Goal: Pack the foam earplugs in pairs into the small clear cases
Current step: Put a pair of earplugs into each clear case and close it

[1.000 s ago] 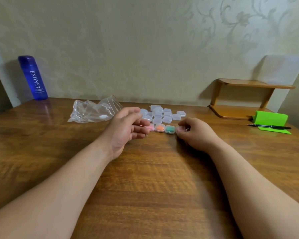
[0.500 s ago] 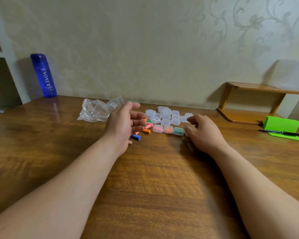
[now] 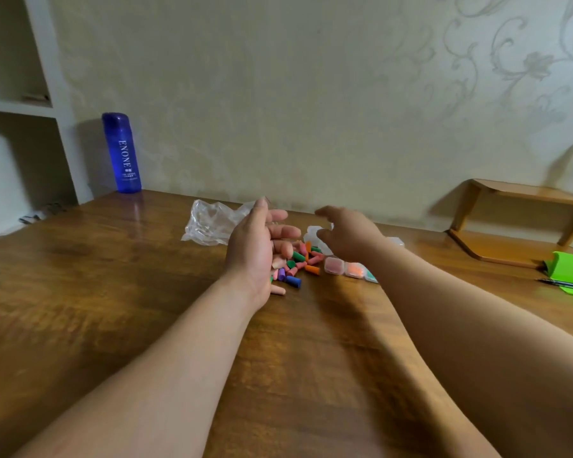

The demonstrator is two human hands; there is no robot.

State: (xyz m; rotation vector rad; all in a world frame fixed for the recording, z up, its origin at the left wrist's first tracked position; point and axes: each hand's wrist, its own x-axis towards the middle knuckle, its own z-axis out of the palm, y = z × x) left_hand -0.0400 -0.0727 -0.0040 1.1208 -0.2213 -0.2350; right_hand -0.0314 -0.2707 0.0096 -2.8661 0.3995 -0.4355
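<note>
A heap of coloured foam earplugs [image 3: 299,263] lies on the wooden table [image 3: 113,292], in pink, green, orange, blue and purple. My left hand [image 3: 257,249] stands on its edge just left of the heap, fingers relaxed and holding nothing. My right hand [image 3: 346,234] hovers above the small clear cases [image 3: 315,234], fingers spread and loosely bent, with nothing in it. It hides most of the empty cases. Three filled cases [image 3: 348,267] sit in a row right of the heap, holding pink, orange and green plugs.
A crumpled clear plastic bag [image 3: 212,221] lies behind my left hand. A blue bottle [image 3: 121,153] stands at the table's back left. A wooden shelf [image 3: 516,219] sits at the back right, with a green holder [image 3: 571,269] and a pen [image 3: 564,285] in front of it.
My right hand lifted from the row of filled cases and moved back over the empty ones. My left hand drew left, uncovering the earplug heap. The view tilted up.
</note>
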